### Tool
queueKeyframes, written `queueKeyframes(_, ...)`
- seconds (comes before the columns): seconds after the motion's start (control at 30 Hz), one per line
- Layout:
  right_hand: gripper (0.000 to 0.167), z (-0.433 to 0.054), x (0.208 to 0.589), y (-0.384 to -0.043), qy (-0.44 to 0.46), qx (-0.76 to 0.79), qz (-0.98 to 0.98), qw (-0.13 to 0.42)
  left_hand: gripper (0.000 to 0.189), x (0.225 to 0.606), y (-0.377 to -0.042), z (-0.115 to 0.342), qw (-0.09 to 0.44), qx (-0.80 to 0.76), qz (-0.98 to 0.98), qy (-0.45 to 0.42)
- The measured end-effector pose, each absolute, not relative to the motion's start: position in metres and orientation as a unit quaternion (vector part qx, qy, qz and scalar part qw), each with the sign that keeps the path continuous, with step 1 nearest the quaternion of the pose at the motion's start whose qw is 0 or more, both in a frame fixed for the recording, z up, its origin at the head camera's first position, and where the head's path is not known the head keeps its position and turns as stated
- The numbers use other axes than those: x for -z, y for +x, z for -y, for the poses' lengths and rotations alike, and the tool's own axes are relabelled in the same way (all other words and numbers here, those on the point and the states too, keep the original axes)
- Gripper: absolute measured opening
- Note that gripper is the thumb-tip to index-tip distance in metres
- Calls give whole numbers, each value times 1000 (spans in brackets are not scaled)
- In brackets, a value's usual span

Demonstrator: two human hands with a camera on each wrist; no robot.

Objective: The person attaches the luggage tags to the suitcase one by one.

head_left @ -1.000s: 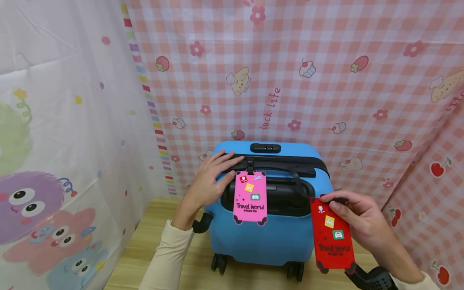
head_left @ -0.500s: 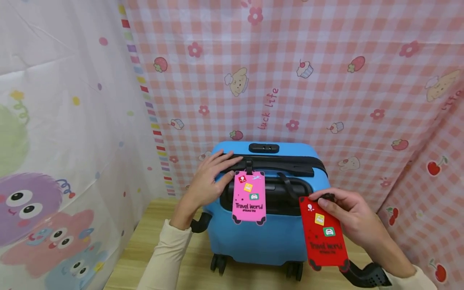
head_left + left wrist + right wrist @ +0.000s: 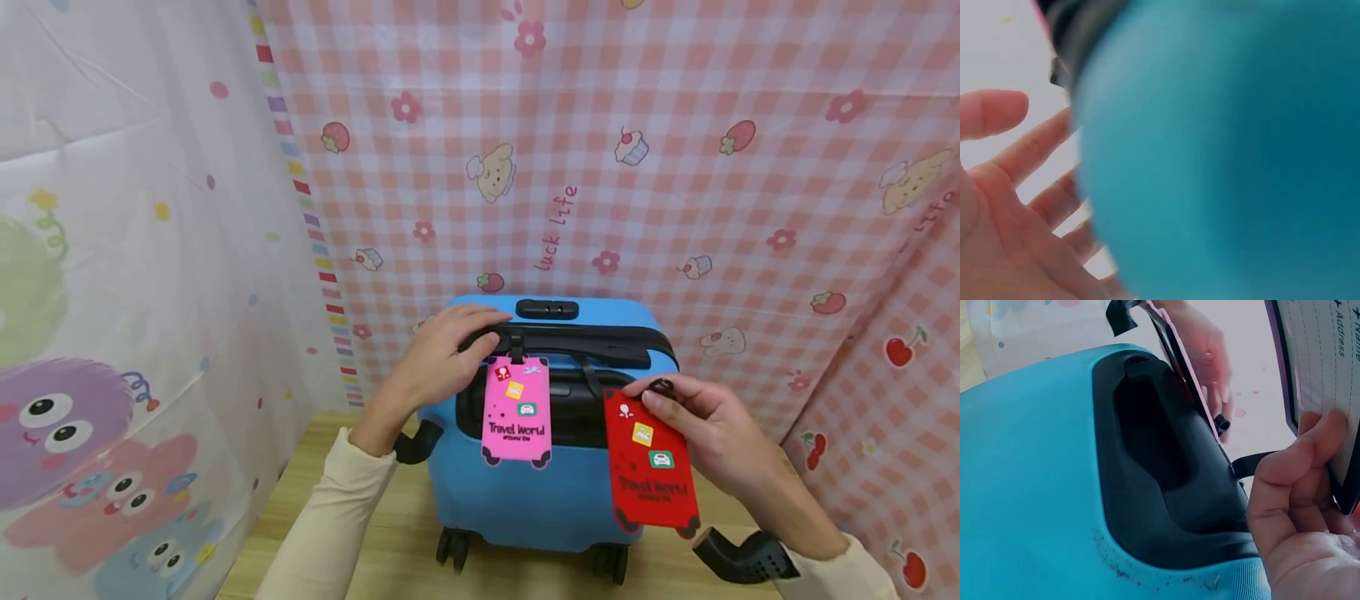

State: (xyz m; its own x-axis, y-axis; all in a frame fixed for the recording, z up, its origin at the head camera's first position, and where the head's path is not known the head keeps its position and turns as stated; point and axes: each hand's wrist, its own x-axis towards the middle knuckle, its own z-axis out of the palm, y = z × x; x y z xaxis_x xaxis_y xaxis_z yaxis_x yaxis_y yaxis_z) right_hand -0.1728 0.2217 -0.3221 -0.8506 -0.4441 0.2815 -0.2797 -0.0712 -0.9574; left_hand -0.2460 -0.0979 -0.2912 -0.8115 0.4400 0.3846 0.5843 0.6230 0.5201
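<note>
A blue suitcase (image 3: 525, 500) stands upright with its black top handle (image 3: 577, 342) toward the back. From that handle a pink luggage tag (image 3: 516, 412) hangs by a black strap. My left hand (image 3: 431, 362) rests at the handle's left end, thumb and fingers beside the pink tag's strap; in the left wrist view its fingers (image 3: 1029, 150) look extended and spread. My right hand (image 3: 720, 425) pinches a red luggage tag (image 3: 651, 467) near its upper edge. A black strap (image 3: 1252, 464) runs from the handle side to these fingers. The red tag's lined back shows in the right wrist view.
Pink checked cloth (image 3: 660, 217) hangs close behind the suitcase, with white printed cloth (image 3: 187, 275) at the left. Below lies a wood-patterned floor (image 3: 315, 492). Black wheels (image 3: 453, 546) show under the suitcase, and a combination lock (image 3: 547, 309) sits on top.
My right hand has moved left and slightly up with the red tag, nearer the pink one. My left fingers have bent and shifted a little right along the handle.
</note>
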Motion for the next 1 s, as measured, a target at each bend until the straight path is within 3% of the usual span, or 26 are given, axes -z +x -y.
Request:
queueKeyframes(0.3, 27, -214, 315, -177, -247, 684, -683, 76, 44, 274, -247, 72, 77, 274, 888, -361)
queueKeyframes(0.63, 29, -211, 312, -183, -264, 681, -680, 69, 47, 269, -251, 46, 38, 260, 897, -354)
queueKeyframes(0.8, 28, -205, 305, -187, -262, 629, -731, 44, 48, 271, -254, 37, 35, 253, 907, -334)
queueKeyframes(1.0, 21, -204, 298, -200, -340, 550, -763, 0, 46, 276, -256, 30, 48, 254, 912, -319)
